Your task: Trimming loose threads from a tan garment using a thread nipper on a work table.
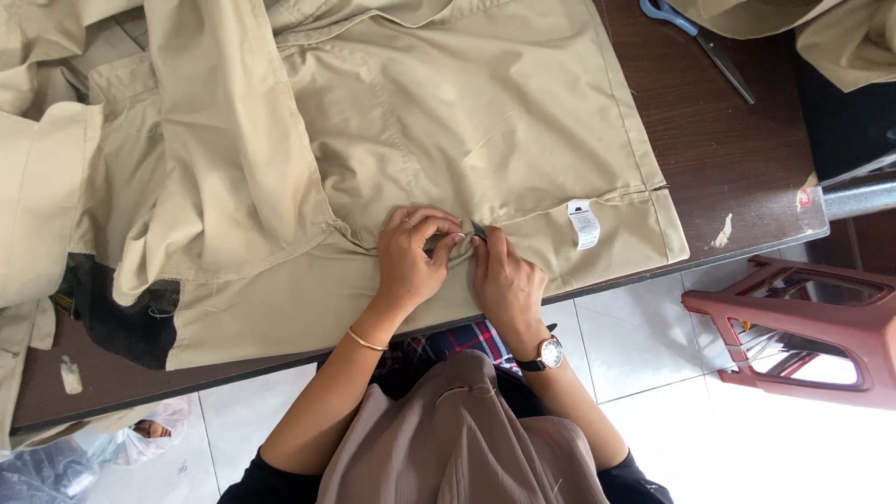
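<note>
Khaki garment [448,121] lies flat on the dark table [737,159], near its front edge.
I see my left hand [411,261] pinching the fabric and my right hand [504,280] gripping a small dark tool [479,230]; a slip could nick cloth or fingertips.

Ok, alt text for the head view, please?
Both hands pinch a khaki garment spread on a dark wooden table; the right hand holds a small dark tool beside the left hand. Blue-handled scissors lie at the far right.
</note>
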